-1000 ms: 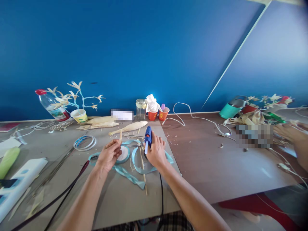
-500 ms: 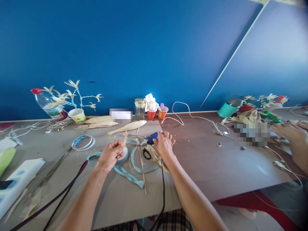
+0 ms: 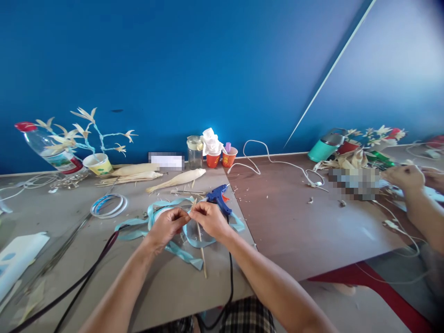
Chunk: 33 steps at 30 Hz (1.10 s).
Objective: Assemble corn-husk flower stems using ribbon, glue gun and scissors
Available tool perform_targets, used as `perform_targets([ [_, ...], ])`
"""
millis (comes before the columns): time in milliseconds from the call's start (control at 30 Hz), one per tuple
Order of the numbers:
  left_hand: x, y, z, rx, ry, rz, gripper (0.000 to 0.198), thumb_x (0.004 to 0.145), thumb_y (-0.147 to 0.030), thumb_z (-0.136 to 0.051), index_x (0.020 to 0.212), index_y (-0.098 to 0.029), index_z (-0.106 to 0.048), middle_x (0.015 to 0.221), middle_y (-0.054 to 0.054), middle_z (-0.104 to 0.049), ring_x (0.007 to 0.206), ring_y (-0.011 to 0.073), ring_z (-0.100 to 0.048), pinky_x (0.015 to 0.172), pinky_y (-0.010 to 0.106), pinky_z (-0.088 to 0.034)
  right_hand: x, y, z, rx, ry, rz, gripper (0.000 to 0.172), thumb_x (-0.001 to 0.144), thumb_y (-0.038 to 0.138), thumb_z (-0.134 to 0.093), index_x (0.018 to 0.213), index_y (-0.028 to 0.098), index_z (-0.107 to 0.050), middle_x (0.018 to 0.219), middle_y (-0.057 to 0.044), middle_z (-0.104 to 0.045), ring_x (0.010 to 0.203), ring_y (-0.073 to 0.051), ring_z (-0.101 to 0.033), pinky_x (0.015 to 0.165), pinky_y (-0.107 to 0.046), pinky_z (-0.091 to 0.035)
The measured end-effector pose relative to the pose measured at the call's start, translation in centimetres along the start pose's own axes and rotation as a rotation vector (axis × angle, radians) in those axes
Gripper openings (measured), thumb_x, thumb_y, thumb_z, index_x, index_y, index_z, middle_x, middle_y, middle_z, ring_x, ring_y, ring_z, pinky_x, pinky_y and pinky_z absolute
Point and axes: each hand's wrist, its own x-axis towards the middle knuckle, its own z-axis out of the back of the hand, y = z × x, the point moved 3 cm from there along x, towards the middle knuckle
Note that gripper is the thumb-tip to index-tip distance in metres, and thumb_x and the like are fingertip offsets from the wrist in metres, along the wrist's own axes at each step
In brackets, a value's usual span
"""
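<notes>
My left hand (image 3: 167,226) and my right hand (image 3: 207,218) meet over the table, fingertips pinched together on a small pale husk piece (image 3: 190,211) between them. Just beyond my right hand a blue glue gun (image 3: 218,197) lies on the table, its black cord running back toward me. Under my hands lie a light blue ribbon (image 3: 180,249) and a thin wooden stick (image 3: 201,247).
Corn husks (image 3: 176,179), a husk-flower branch in a yellow cup (image 3: 97,163), a tilted bottle (image 3: 48,150), jar and orange cups (image 3: 218,158) line the wall. Ribbon rings (image 3: 108,206) lie left. Another person's hands (image 3: 405,178) work at the right, by white cables and a teal container (image 3: 326,147).
My right hand set the glue gun down on the table and came left to join my left hand on the husk piece. The view shifted slightly.
</notes>
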Motion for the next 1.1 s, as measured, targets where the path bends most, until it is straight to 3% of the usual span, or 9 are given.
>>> perform_targets([
  [200,-0.9,-0.9,0.3,-0.248,-0.035,0.002,0.033,0.065,-0.042,-0.072,0.086,-0.015,-0.069,0.057,-0.003,-0.045,0.045,0.0065,-0.030,0.043,0.021,-0.027,0.3,0.3,0.9,0.377,-0.087,-0.099,0.021,0.063,0.033,-0.068,0.060,0.016,-0.056,0.057,0.004,-0.051,0.055,-0.008,-0.041,0.055,-0.022,-0.032],
  [367,-2.0,-1.7,-0.5,-0.192,0.120,0.083,0.052,0.077,-0.041,-0.063,0.122,-0.020,-0.049,0.054,-0.006,-0.045,0.046,0.0070,-0.033,0.045,0.019,-0.024,0.5,0.1,1.1,0.514,-0.107,-0.101,0.022,0.061,0.028,-0.070,0.054,0.017,-0.052,0.054,0.005,-0.050,0.052,-0.007,-0.035,0.054,-0.022,-0.028],
  [500,-2.3,-1.5,-1.4,-0.234,0.240,0.154,0.043,0.079,-0.041,-0.061,0.114,-0.018,-0.047,0.054,-0.007,-0.048,0.042,0.0042,-0.027,0.044,0.018,-0.025,0.2,0.5,0.7,0.513,-0.058,-0.085,0.022,0.061,0.029,-0.072,0.054,0.017,-0.055,0.055,0.005,-0.051,0.053,-0.008,-0.035,0.055,-0.024,-0.027],
  [700,-1.8,-0.9,-1.6,-0.299,0.256,0.154,0.030,0.078,-0.038,-0.064,0.093,-0.016,-0.050,0.053,-0.007,-0.049,0.038,0.0012,-0.021,0.042,0.017,-0.022,-0.3,1.2,0.2,0.549,-0.021,-0.112,0.022,0.061,0.028,-0.073,0.054,0.018,-0.055,0.058,0.003,-0.058,0.057,-0.009,-0.045,0.060,-0.024,-0.033],
  [1100,-1.6,-0.8,-1.8,-0.354,0.247,0.179,0.029,0.073,-0.036,-0.069,0.083,-0.017,-0.050,0.051,-0.007,-0.050,0.037,0.0004,-0.021,0.040,0.015,-0.021,-0.3,1.1,0.1,0.559,0.001,-0.104,0.023,0.062,0.027,-0.073,0.054,0.018,-0.053,0.058,0.003,-0.059,0.056,-0.009,-0.047,0.062,-0.025,-0.036],
])
